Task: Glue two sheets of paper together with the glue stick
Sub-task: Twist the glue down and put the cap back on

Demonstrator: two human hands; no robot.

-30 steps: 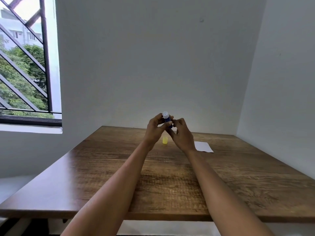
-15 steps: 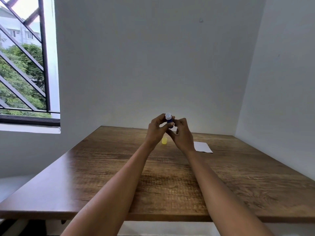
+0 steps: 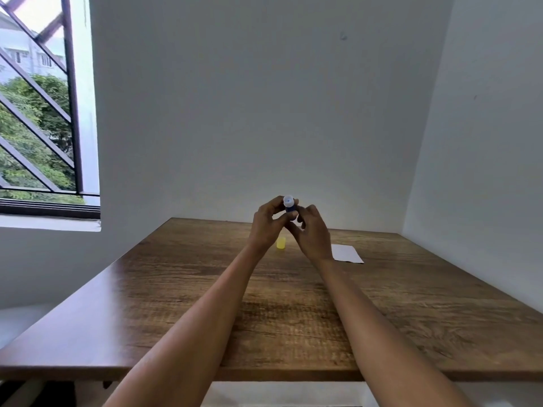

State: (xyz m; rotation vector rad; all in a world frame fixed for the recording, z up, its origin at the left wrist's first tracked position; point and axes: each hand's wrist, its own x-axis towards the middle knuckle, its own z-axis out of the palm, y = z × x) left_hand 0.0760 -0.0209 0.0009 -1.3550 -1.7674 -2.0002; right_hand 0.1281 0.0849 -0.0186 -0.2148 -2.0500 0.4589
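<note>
A small glue stick [image 3: 289, 204] with a blue body and a white tip is held upright above the far part of the wooden table [image 3: 176, 304]. My left hand [image 3: 269, 226] grips it from the left and my right hand [image 3: 311, 232] pinches its lower end from the right. Its yellow cap [image 3: 281, 242] stands on the table just below my hands. White paper [image 3: 346, 253] lies flat to the right of my right wrist, partly hidden by it; I cannot tell how many sheets there are.
White walls close off the table at the back and on the right. A barred window [image 3: 38, 113] is at the left, with trees outside. The table's front edge runs under my forearms.
Both hands stay together on the glue stick, with small shifts of the fingers around it. The cap and the paper have not moved.
</note>
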